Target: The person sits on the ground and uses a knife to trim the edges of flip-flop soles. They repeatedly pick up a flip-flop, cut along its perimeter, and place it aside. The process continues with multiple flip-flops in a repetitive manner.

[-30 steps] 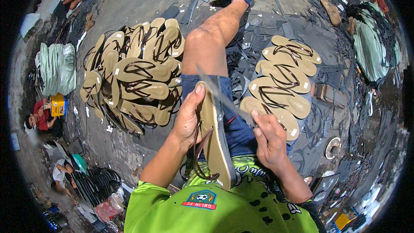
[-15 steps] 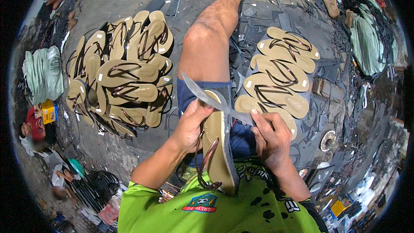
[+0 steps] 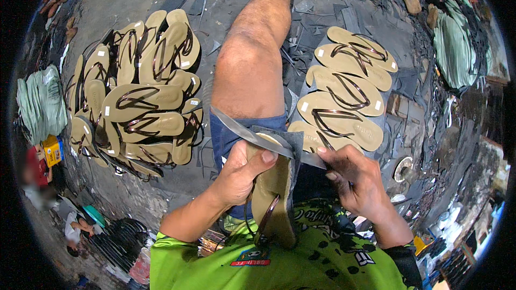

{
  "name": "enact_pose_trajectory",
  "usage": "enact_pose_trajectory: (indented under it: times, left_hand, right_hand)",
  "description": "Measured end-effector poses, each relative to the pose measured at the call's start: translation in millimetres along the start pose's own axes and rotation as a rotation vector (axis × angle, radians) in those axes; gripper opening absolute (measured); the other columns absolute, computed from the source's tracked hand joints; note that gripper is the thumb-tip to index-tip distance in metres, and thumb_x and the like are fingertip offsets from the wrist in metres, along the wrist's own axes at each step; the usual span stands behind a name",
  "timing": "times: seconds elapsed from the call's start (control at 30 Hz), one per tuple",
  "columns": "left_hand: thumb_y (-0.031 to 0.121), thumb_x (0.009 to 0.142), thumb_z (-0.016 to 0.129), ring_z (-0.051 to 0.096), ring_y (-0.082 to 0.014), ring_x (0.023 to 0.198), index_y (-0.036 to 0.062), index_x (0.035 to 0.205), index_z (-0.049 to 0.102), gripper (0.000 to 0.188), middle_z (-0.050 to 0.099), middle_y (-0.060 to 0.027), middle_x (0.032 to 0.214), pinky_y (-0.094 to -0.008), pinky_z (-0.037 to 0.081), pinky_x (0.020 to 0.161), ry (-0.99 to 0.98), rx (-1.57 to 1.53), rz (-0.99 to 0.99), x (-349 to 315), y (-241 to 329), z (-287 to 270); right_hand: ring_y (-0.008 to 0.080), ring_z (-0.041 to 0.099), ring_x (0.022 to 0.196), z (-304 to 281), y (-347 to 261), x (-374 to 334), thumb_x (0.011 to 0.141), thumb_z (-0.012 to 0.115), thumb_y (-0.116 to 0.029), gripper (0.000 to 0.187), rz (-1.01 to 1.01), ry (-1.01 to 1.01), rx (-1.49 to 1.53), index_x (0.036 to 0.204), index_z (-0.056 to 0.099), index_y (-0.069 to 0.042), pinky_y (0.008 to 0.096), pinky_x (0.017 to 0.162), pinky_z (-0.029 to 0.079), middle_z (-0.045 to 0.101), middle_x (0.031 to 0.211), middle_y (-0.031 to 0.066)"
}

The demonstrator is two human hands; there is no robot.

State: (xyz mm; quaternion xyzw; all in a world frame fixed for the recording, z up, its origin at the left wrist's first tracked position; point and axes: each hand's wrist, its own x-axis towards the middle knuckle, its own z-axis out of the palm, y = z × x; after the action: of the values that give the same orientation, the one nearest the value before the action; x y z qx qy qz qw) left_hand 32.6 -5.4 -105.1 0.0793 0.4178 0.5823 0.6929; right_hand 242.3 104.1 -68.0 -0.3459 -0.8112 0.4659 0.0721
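My left hand (image 3: 239, 174) is closed round a tan thong sandal (image 3: 277, 193) with a brown strap, its thumb pressed on the far end of the footbed. A long curved knife (image 3: 236, 129) lies across that far end, its blade reaching out to the left. My right hand (image 3: 357, 180) grips the other end of the knife, the forefinger stretched along it. Dark sole sheet (image 3: 294, 142) sticks out past the sandal's rim beside the blade. The sandal stands between my lap and my bare knee, its near end against my green shirt.
On the left lies a big heap of similar sandals (image 3: 142, 96); to the right is an overlapping row of them (image 3: 349, 86). Dark offcuts litter the floor. Pale green sacks (image 3: 43, 102) stand at both sides. Another person (image 3: 75, 225) sits at lower left.
My right hand has moved right and slightly down with the knife. The dark sheet now stands out more at the sandal's far end. My view has shifted a little.
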Motion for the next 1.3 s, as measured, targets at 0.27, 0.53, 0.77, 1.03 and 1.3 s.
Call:
enact_pose_trajectory:
  times: [0.27,0.53,0.77,1.03,1.3]
  left_hand:
    - [0.026,0.090,0.065,0.057,-0.0097,0.084,0.0013,0.112,0.055,0.034,0.062,-0.0031,0.094,-0.0253,0.047,0.074,-0.005,0.076,-0.048,5.7,9.7,4.7]
    - [0.020,0.091,0.064,0.057,-0.0083,0.080,0.0022,0.109,0.056,0.027,0.062,-0.0016,0.092,-0.0239,0.047,0.073,-0.088,0.152,-0.136,12.4,8.6,12.6]
    - [0.020,0.090,0.066,0.055,-0.0067,0.086,0.0025,0.106,0.060,0.025,0.063,0.0004,0.094,-0.0252,0.046,0.076,-0.237,0.250,-0.158,13.7,19.5,15.6]
    - [0.028,0.084,0.069,0.065,-0.0156,0.083,0.0047,0.104,0.061,0.032,0.066,-0.0059,0.101,-0.0336,0.053,0.074,0.253,0.331,0.607,-12.5,92.3,11.8]
    - [0.022,0.085,0.069,0.063,-0.0148,0.098,0.0099,0.125,0.051,0.045,0.063,-0.0021,0.109,-0.0324,0.055,0.086,0.115,-0.099,0.439,-19.6,4.7,31.9]
  right_hand:
    - [0.0302,0.059,0.065,-32.4,-14.5,46.3,0.080,0.066,-0.003,0.041,0.019,-0.261,0.112,0.119,0.064,-0.014,0.0369,0.058,0.046,0.057,0.072,0.0120]
    - [0.0368,0.063,0.078,-43.7,6.0,75.9,0.074,0.065,-0.005,0.038,-0.246,-0.427,0.084,0.112,0.060,-0.008,0.0436,0.066,0.050,0.063,0.080,0.0145]
    - [0.0269,0.062,0.078,-45.8,-9.6,99.4,0.090,0.056,-0.019,0.033,-0.156,-0.602,0.075,0.117,0.056,-0.002,0.0374,0.066,0.049,0.062,0.087,0.0116]
    - [0.0154,0.058,0.066,-32.3,3.3,28.1,0.100,0.046,-0.037,0.053,0.257,0.290,0.956,0.142,0.035,-0.005,0.0268,0.057,0.050,0.060,0.088,0.0095]
    - [0.0254,0.059,0.079,24.2,1.5,-43.8,0.090,0.054,-0.002,0.036,-0.258,0.484,0.201,0.126,0.058,-0.003,0.0353,0.070,0.048,0.059,0.093,0.0161]
